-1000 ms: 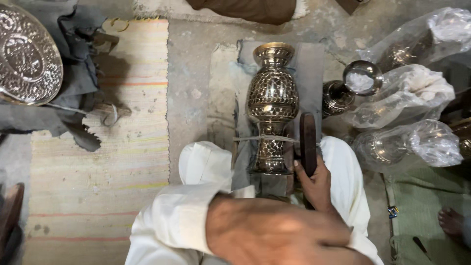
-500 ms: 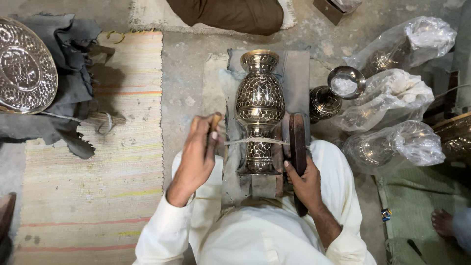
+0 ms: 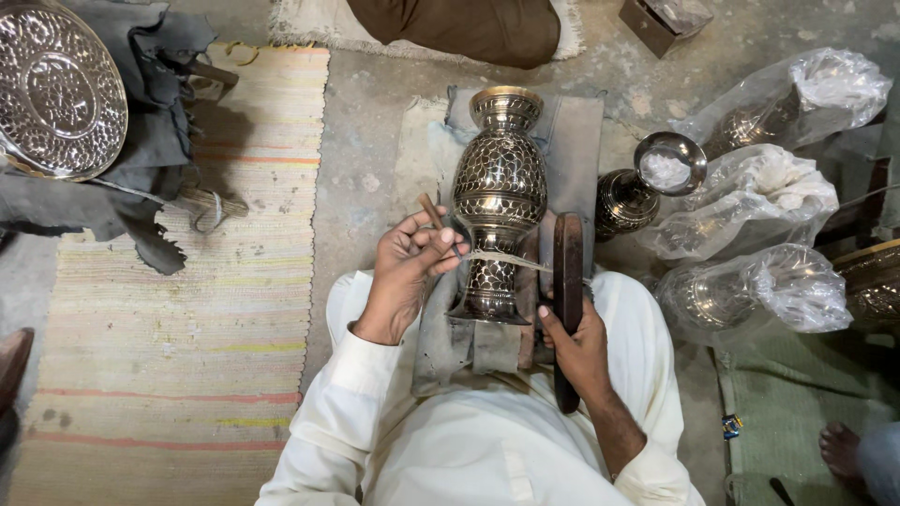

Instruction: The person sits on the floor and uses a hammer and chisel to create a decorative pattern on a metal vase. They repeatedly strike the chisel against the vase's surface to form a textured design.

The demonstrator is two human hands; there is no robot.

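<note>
An engraved brass vase [image 3: 499, 201] is lying in the lap. Left of its waist, a thin tool [image 3: 433, 214] is pinched by the left hand [image 3: 405, 272]; right of it, a dark wooden mallet [image 3: 566, 309] is gripped by the right hand [image 3: 577, 347].

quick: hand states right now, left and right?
Left hand: closed, fingers pinching a thin wooden-handled tool against the engraved metal vase.
Right hand: closed around the dark wooden mallet.

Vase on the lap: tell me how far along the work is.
Done: the vase already carries pattern from neck to foot. In hand: the left hand holds a small tool at its waist, and the right hand grips a dark wooden piece. Left: cannot tell.
</note>
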